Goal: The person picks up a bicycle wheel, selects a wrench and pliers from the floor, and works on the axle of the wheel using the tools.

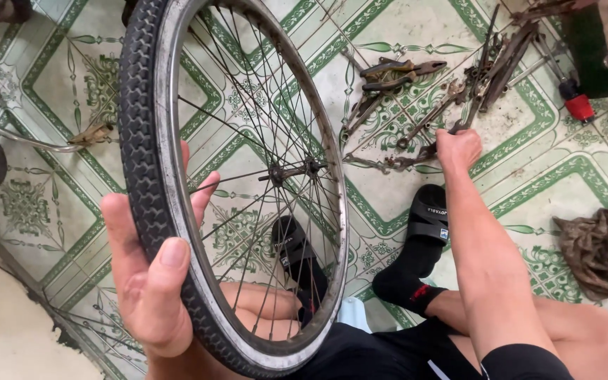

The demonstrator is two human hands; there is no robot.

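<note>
My left hand (150,281) clamps the wheel (233,183) upright; beyond the wheel, my right hand (457,146) closes on a tool (452,130). One-handed, I judge the wheel may tip.

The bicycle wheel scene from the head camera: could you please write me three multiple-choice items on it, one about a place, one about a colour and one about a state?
1. Where is the right hand?
A. on the pile of tools on the floor
B. on the wheel's hub
C. on the rag

2. What colour is the handle of the screwdriver at the upper right?
A. blue
B. red
C. yellow

3. How is the bicycle wheel held?
A. lying flat on the floor
B. hanging from a hook
C. upright, gripped at the tyre by the left hand

Answers:
1. A, since the fist closes on a tool at the near edge of the pile.
2. B, since the handle beside the wooden box is red.
3. C, since the thumb and fingers wrap the tyre and rim.
</note>
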